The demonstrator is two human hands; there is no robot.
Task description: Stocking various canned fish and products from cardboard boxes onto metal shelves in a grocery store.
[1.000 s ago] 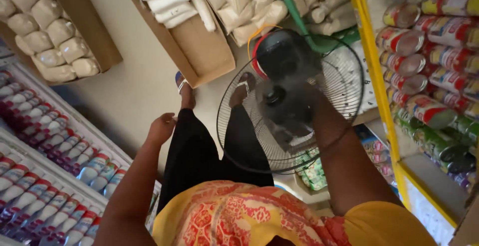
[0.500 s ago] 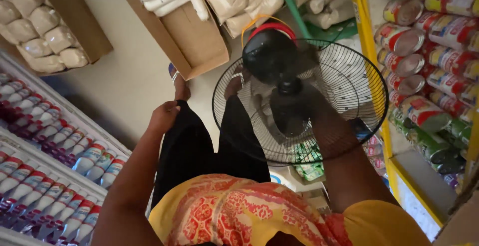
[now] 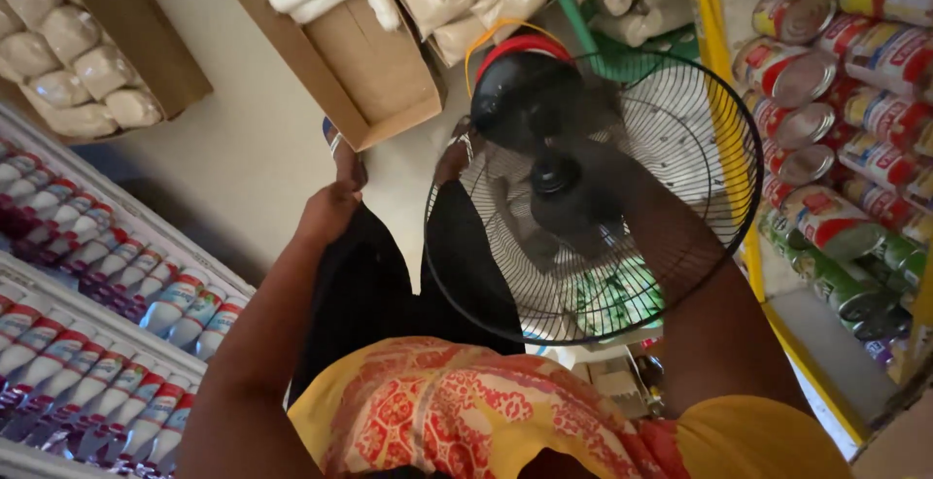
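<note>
Gripping the fan (image 3: 593, 197) near its motor, the right hand (image 3: 622, 183) risks knocking cans (image 3: 826, 139) just beside it, while the left hand (image 3: 328, 212) hangs clenched, empty.

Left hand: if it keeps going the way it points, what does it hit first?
Probably the open cardboard box on the floor ahead of the left hand. Depth is unclear; the hand hangs by the black trousers, well above the floor.
</note>
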